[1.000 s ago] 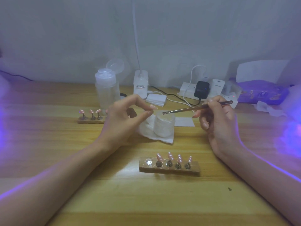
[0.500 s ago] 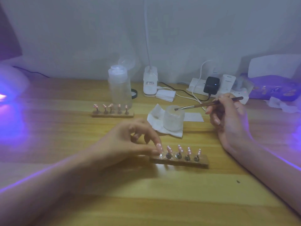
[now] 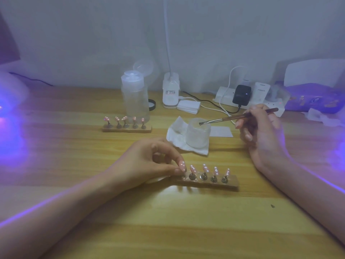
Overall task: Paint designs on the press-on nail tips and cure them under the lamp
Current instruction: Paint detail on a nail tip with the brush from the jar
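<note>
At the counter's (image 3: 168,221) middle, nail holder (image 3: 232,183): five pink nail tips (image 3: 205,168) upright.
Left hand (image 3: 149,165): pinching the leftmost nail tip (image 3: 182,165).
Right hand (image 3: 261,135): gripping a brush (image 3: 224,119) over the glass cup (image 3: 197,135).

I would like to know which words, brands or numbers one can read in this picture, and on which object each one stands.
White lamp base: a small label with red and dark print, too blurred to read.
White plug adapter: a short grey brand word, too blurred to read.
Purple packet: printed marks, too blurred to read.
No text can be quoted with certainty.
</note>
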A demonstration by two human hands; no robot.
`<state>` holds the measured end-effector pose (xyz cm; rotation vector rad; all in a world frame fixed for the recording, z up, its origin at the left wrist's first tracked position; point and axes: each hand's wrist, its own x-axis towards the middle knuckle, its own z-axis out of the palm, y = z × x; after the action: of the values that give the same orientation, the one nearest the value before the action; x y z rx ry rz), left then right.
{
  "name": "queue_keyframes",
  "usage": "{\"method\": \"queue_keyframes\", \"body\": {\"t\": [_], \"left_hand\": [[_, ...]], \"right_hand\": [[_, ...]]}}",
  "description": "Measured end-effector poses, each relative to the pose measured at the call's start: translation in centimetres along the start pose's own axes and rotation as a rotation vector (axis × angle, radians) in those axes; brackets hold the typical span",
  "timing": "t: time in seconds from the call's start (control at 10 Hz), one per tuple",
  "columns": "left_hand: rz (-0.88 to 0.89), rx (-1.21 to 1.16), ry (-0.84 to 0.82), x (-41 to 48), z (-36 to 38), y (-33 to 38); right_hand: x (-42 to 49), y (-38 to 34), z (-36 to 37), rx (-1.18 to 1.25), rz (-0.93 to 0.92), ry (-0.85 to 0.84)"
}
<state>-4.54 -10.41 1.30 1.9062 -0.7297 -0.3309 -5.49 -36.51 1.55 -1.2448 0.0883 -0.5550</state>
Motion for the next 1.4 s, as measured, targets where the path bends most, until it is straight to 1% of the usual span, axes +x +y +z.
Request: {"method": "queue_keyframes", "body": {"t": [0.2, 0.3, 0.4, 0.5, 0.9, 1.0, 1.1, 1.2, 1.3, 1.4], "left_hand": [[-0.020, 0.026, 0.002, -0.1, -0.1, 0.4], [0.002, 0.075, -0.018, -0.3, -0.3, 0.6], [0.023, 0.096, 0.008, -0.6, -0.4, 0.5], [0.022, 0.097, 0.063, -0.8, -0.1, 0.4], [0.073, 0.049, 0.028, -0.8, 0.3, 0.5], [0.073, 0.105, 0.014, -0.9, -0.1, 0.7], [0.144, 0.294, -0.026, -1.3, -0.1, 0.8], [0.168, 0.393, -0.008, -1.8, 0.0, 0.9], [0.115, 0.440, 0.032, -2.3, -0.5, 0.7], [0.080, 0.436, 0.013, -2.6, -1.0, 0.8]], "right_hand": [[-0.1, 0.0, 0.0, -0.010, 0.008, 0.005], [-0.2, -0.1, 0.1, -0.004, 0.017, 0.008], [-0.3, -0.3, 0.2, -0.004, 0.022, 0.019], [-0.3, -0.3, 0.2, -0.001, 0.028, 0.018], [-0.2, -0.1, 0.2, -0.009, 0.024, 0.013], [-0.2, -0.1, 0.1, -0.008, 0.028, 0.009], [-0.3, -0.2, 0.1, -0.009, 0.035, 0.007], [-0.3, -0.3, 0.2, -0.011, 0.047, 0.009], [-0.3, -0.3, 0.2, -0.010, 0.058, 0.011], [-0.3, -0.3, 0.2, 0.000, 0.056, 0.016]]}}
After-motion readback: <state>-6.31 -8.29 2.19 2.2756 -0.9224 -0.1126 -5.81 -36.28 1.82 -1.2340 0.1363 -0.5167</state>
